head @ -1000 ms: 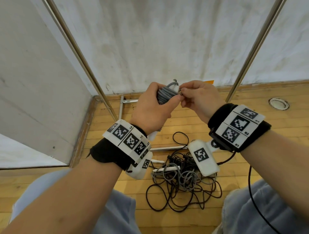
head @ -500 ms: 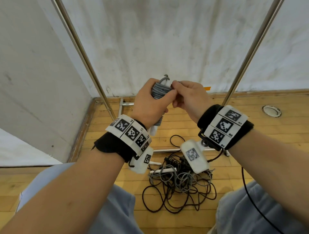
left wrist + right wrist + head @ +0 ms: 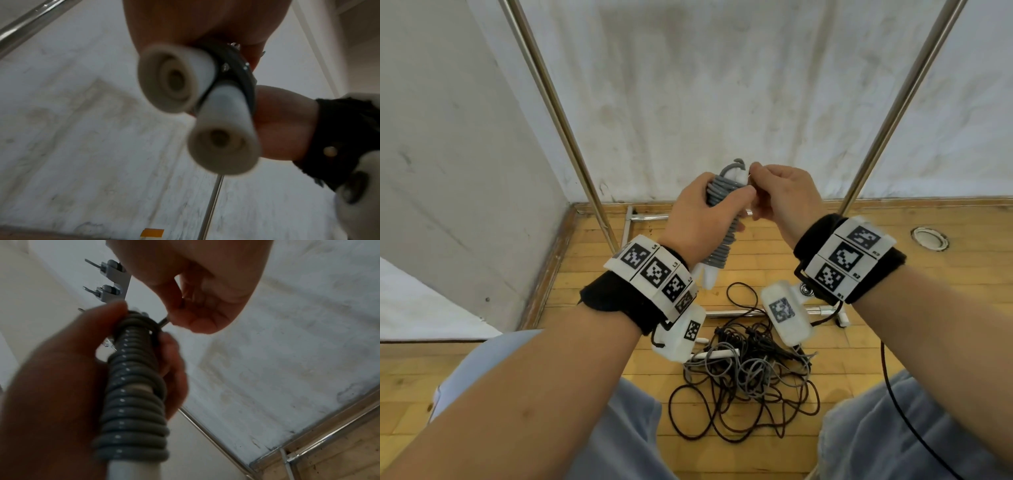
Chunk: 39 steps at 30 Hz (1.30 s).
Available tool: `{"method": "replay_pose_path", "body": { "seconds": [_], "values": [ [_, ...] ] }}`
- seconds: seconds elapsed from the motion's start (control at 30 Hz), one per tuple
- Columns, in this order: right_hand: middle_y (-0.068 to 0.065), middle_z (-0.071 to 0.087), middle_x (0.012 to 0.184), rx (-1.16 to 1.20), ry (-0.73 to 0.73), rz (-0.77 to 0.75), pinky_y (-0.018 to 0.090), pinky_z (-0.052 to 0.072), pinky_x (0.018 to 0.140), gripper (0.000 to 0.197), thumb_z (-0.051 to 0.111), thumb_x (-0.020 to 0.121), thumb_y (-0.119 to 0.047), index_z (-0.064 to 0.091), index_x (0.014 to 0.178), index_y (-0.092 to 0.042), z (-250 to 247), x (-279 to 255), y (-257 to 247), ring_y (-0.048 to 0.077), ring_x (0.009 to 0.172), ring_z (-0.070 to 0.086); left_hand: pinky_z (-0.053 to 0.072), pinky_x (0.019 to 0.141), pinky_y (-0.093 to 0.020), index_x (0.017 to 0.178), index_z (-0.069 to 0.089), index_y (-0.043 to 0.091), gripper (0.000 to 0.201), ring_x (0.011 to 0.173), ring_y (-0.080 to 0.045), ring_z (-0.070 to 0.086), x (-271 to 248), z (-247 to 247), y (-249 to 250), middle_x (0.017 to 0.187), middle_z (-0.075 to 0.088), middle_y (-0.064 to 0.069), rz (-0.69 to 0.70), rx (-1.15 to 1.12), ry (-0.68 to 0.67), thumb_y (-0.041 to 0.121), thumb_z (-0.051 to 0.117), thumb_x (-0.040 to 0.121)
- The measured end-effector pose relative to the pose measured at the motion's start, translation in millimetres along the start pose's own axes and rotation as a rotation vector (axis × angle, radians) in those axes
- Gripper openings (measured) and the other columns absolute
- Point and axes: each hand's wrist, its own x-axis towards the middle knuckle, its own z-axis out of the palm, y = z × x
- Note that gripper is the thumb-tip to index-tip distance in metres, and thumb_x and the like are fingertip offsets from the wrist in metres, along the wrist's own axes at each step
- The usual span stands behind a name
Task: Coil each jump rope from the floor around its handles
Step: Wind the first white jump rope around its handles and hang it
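A grey jump rope [image 3: 719, 236] is coiled tightly round its two white handles [image 3: 205, 104], held upright in front of me. My left hand [image 3: 702, 216] grips the coiled bundle [image 3: 133, 402] round its upper half, thumb across the turns. At the top of the bundle my right hand [image 3: 774, 195] pinches the short free end of the grey rope [image 3: 163, 321] between thumb and fingers. The handles' round ends [image 3: 223, 146] stick out below the left fist. On the floor lies a tangle of black and grey ropes [image 3: 750, 373] with a white handle [image 3: 717, 354] in it.
Two slanted metal poles [image 3: 558, 113] [image 3: 887, 126] of a frame stand against the white wall, with base bars [image 3: 647, 217] on the wooden floor. A round metal floor fitting [image 3: 929, 238] sits at the right. My knees in grey trousers [image 3: 626, 438] flank the rope pile.
Both hands have risen slightly with the bundle. The right hand's pinch has shifted from the side of the coil to its top end.
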Motion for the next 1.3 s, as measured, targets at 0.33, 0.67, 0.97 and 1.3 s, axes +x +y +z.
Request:
{"method": "replay_pose_path", "body": {
  "seconds": [0.33,0.67,0.97,1.3],
  "values": [
    [0.002,0.052,0.053,0.072,0.01,0.017,0.028,0.044,0.049,0.034,0.05,0.096,-0.019,0.061,0.065,-0.009,1.8,-3.9,-1.0,0.016,0.044,0.046,0.052,0.052,-0.026,0.083,0.057,0.018,0.013,0.054,-0.012,0.057,2.6,2.4,-0.3,0.063,0.058,0.004,0.053,-0.034,0.071,0.022,0.069,0.086],
    [-0.009,0.048,0.042,-0.087,0.072,0.033,0.026,0.039,0.045,0.036,0.053,0.095,-0.025,0.064,0.063,-0.013,-2.6,5.1,13.9,0.011,0.038,0.042,0.054,0.05,-0.034,0.072,0.056,0.015,0.014,0.046,-0.014,0.059,-0.7,8.3,1.7,0.06,0.06,-0.002,-0.002,0.067,0.081,0.02,0.062,0.084],
    [-0.005,0.05,0.044,-0.097,0.07,0.03,0.026,0.041,0.048,0.035,0.054,0.093,-0.025,0.063,0.062,-0.011,-8.4,10.2,16.0,0.013,0.04,0.044,0.052,0.05,-0.03,0.071,0.058,0.017,0.017,0.052,-0.016,0.061,-5.6,5.7,-0.4,0.059,0.061,-0.002,-0.039,0.017,-0.018,0.03,0.064,0.08],
    [0.01,0.067,0.069,0.074,-0.029,-0.105,0.027,0.055,0.06,0.013,0.059,0.09,-0.008,0.067,0.079,-0.008,0.2,-4.5,-18.1,0.016,0.057,0.063,0.053,0.081,-0.05,0.082,0.061,0.025,0.019,0.088,-0.037,0.064,0.0,-6.0,18.4,0.088,0.062,-0.009,0.036,0.076,0.041,0.016,0.059,0.065]
  ]
}}
